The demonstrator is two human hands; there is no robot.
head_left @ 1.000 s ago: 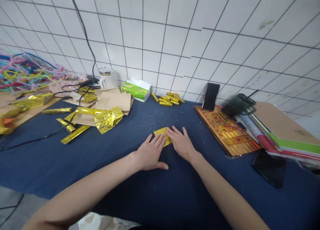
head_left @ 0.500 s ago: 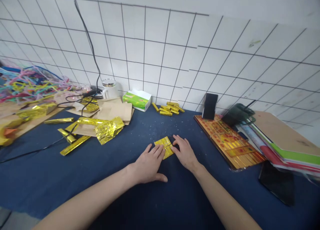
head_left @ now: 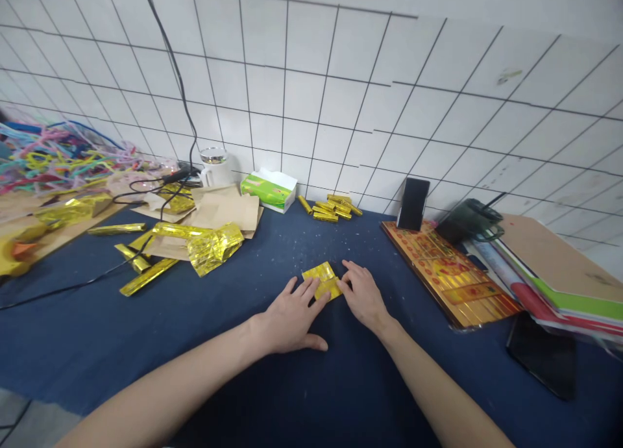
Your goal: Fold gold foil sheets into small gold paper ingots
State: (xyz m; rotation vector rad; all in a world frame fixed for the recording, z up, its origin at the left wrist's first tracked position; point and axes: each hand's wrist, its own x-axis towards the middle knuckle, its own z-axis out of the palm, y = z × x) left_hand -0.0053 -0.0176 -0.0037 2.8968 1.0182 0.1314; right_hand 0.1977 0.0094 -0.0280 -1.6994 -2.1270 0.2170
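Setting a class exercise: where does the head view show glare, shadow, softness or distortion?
Head view: highlights glint on the crumpled gold foil; head view: the blue table cover darkens near the bottom; head view: the coloured fuzzy strands look soft; head view: the grid lines on the wall fan outward.

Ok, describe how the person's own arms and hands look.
The left hand and right hand wear no gloves, and I see no rings. Both forearms are bare, with no sleeve, watch or bracelet in view.
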